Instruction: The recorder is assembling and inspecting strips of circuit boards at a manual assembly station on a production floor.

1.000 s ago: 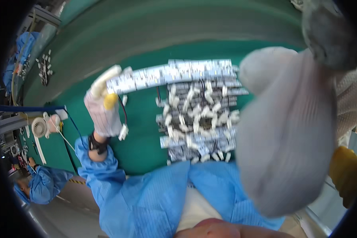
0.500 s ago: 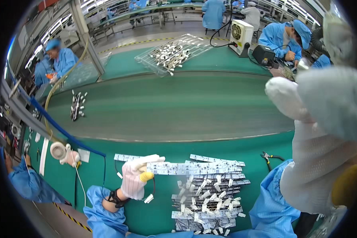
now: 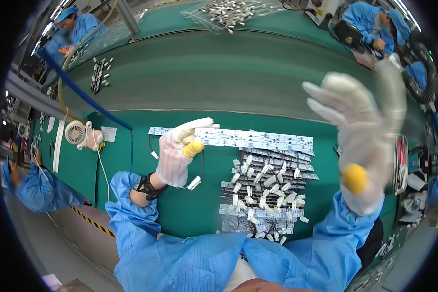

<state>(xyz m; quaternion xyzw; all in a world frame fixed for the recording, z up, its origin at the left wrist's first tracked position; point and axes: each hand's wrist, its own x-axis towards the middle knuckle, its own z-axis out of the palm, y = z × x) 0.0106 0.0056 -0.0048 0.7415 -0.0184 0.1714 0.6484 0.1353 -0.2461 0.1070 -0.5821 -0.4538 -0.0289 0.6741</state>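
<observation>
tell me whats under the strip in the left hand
Beneath the strip in the left hand, a pile of similar strips with white connectors shows past its lower edge, on green matting. Whatever lies directly behind it is covered.

Right hand [image 3: 362, 141] now farther from the camera, looking smaller, fingers [image 3: 348, 90] spread, more of its blue sleeve [image 3: 343, 228] in sight.
</observation>
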